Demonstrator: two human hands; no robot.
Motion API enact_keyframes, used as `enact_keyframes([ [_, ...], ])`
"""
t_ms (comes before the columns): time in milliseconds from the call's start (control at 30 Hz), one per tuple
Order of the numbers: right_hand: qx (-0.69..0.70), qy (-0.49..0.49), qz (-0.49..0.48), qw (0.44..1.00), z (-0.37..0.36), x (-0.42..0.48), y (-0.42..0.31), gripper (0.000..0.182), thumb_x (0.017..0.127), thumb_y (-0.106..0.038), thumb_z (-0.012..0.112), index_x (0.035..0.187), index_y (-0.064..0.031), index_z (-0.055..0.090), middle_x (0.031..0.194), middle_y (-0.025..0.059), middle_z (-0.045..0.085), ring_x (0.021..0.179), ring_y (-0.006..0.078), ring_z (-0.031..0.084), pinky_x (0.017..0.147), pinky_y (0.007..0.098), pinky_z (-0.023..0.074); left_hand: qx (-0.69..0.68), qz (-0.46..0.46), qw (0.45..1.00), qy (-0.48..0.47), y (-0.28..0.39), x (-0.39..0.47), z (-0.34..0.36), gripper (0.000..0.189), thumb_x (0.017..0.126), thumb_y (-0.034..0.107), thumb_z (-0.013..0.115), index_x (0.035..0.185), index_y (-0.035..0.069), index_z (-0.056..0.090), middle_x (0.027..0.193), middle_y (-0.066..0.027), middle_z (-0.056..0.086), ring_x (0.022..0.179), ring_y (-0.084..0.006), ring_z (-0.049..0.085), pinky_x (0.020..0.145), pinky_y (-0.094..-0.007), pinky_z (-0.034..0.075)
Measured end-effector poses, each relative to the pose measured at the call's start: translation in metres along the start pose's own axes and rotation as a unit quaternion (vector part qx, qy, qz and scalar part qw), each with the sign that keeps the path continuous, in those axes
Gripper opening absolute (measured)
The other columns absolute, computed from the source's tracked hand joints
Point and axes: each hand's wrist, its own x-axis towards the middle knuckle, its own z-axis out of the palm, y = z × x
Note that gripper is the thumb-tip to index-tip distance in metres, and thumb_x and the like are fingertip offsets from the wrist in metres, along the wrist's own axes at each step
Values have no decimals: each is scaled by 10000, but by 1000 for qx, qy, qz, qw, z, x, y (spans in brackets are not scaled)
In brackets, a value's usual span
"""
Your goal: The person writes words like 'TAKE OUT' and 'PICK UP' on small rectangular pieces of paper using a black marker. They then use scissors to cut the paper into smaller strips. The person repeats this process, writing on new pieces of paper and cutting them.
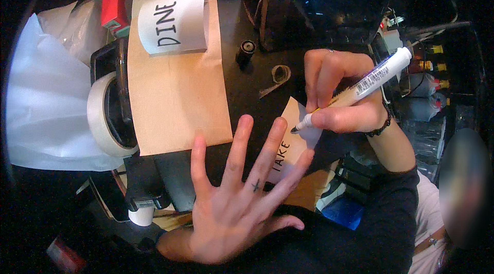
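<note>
My right hand (343,92) grips a white marker pen (362,81), its dark tip at or just over a small strip of paper (290,146) that bears handwritten capitals. My left hand (239,197) lies spread, palm down, with two fingers at the strip's edge and its other fingertips by the lower edge of a large brown paper sheet or bag (177,100). On that brown paper rests a curled white paper piece (177,23), also lettered in black. Beyond my hands stands a small black cylindrical object (245,52), beside a curled strip of tape or paper (281,77).
A roll of masking tape (100,116) stands at the left, by a pale plastic bag or sheet (50,108). Further back are a red box (114,4) and a dark monitor (278,8). Bottles with coloured caps (428,81) line the right side; a person is partly visible at the right rim.
</note>
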Motion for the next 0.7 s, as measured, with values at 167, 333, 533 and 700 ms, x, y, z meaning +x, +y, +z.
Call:
enact_keyframes([
  [167,50,12,31,998,1,1,2,222,644,-150,703,623,-36,513,669,53,549,627,144,537,570,264,392,5,3,1000,-2,-2,0,2,814,621,812,437,1321,400,492,1482,-87,342,1349,-380,298,1050,-649,100],
  [333,63,5,11,998,-2,-1,3,235,640,-157,722,630,-41,518,662,53,543,640,146,537,599,267,405,20,7,1000,16,2,-2,3,840,605,809,462,1320,372,503,1479,-96,341,1345,-381,299,1050,-640,115],
  [533,168,2,56,984,-3,4,6,206,662,-77,699,705,-49,500,652,52,568,437,72,493,364,186,334,25,-4,999,27,3,-2,1,894,546,790,527,1322,346,506,1490,-98,319,1356,-385,275,1059,-632,119],
  [700,184,-3,59,981,0,5,4,194,671,-59,689,692,-61,496,648,35,560,435,71,481,366,188,333,28,5,998,57,2,-7,2,936,521,771,564,1349,344,476,1500,-102,294,1363,-384,261,1061,-630,127],
])
